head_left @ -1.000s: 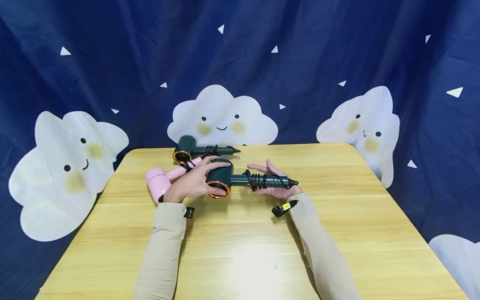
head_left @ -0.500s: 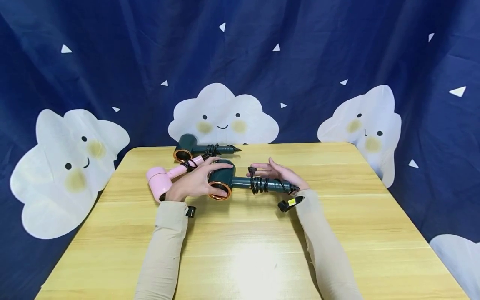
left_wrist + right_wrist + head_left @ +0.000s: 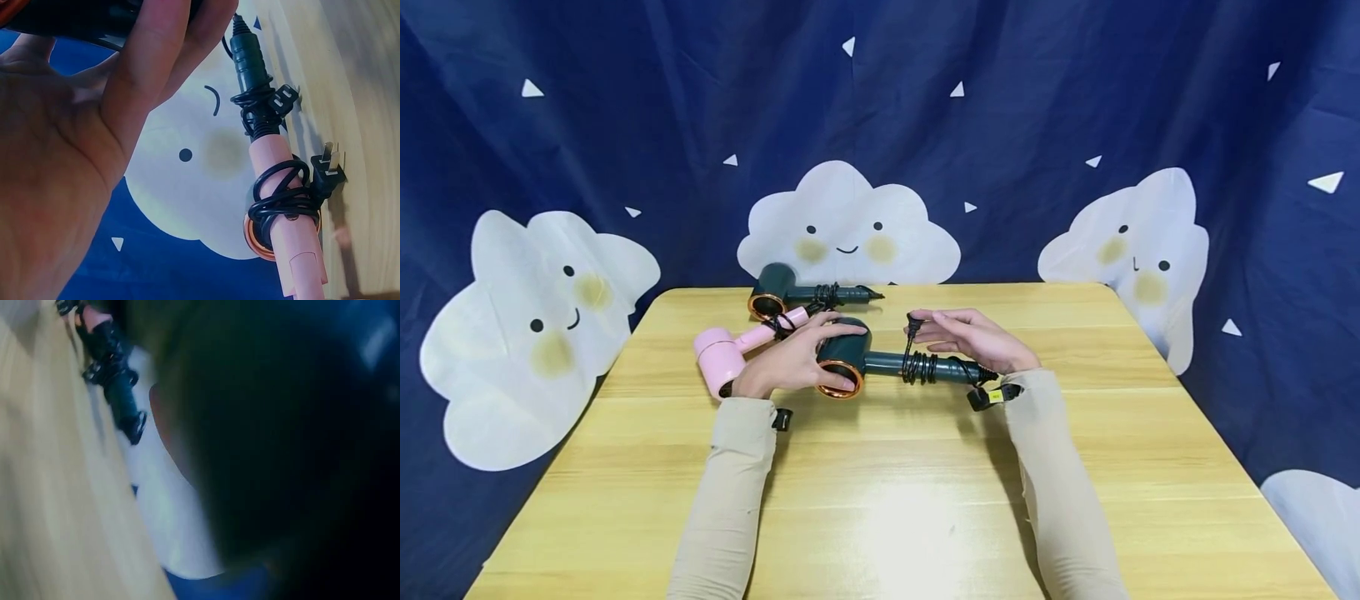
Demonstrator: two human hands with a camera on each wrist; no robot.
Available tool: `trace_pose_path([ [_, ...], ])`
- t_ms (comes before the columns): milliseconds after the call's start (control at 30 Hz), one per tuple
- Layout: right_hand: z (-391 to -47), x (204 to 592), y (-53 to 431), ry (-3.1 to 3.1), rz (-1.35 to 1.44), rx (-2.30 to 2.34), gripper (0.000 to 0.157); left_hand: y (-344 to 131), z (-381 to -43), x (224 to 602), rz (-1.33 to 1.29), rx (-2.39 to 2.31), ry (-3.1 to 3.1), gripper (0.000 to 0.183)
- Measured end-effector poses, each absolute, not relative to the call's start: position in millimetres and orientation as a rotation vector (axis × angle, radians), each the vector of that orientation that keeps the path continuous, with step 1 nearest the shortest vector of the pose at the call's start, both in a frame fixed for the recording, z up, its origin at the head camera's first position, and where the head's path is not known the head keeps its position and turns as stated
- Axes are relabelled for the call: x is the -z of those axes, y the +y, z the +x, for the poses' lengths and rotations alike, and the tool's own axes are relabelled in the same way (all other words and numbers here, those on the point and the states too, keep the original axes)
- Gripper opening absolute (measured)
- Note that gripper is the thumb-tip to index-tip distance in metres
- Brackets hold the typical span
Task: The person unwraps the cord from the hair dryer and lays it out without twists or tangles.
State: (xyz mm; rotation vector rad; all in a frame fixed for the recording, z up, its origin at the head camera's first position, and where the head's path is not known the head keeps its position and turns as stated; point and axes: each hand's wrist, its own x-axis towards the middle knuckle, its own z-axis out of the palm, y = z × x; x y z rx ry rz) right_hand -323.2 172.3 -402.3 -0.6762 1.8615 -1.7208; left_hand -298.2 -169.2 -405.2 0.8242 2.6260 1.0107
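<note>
My left hand (image 3: pixel 792 360) grips a dark green hair dryer (image 3: pixel 846 340) by its barrel, thumb near the copper-coloured ring and fingers over the top. The dryer hangs level above the table, handle (image 3: pixel 883 363) pointing right, with a black cord (image 3: pixel 920 367) coiled round it. My right hand (image 3: pixel 981 340) is behind the handle, its fingertips pinching the black plug (image 3: pixel 914 322) at the cord's end. A short length of cord runs from plug to coil. In the right wrist view, the dark blurred handle (image 3: pixel 269 437) covers most of the picture and hides the fingers.
A pink hair dryer (image 3: pixel 718 360) with its cord wrapped round the handle lies left, beside my left wrist. Behind it a second dark green hair dryer (image 3: pixel 773 285) lies near the back edge of the wooden table (image 3: pixel 850 517). A blue cloud-patterned curtain (image 3: pixel 1000 125) hangs beyond.
My right hand has come up from under the handle to behind it, drawing the plug upward and straightening its cord end. The left hand and dryer have hardly moved.
</note>
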Motion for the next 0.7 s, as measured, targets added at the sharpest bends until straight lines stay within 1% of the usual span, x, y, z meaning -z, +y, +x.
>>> trace_pose_path([
  [133, -315, 387, 161, 2.008, -0.599, 1.7, 0.05, -171, -299, 405, 0.815, -1.01, 2.632, 0.085],
  [267, -308, 378, 150, 2.127, -0.581, 1.671, 0.042, -173, -299, 405, 0.803, -1.004, 2.653, 0.085],
  [367, -302, 373, 142, 2.098, -0.585, 1.727, 0.041, -175, -300, 405, 0.792, -1.02, 2.658, 0.085],
  [533, -294, 370, 131, 1.918, -0.574, 1.891, 0.043, -179, -302, 406, 0.795, -1.058, 2.677, 0.087],
  [700, -288, 368, 124, 1.82, -0.599, 1.943, 0.044, -184, -304, 406, 0.794, -1.074, 2.697, 0.086],
])
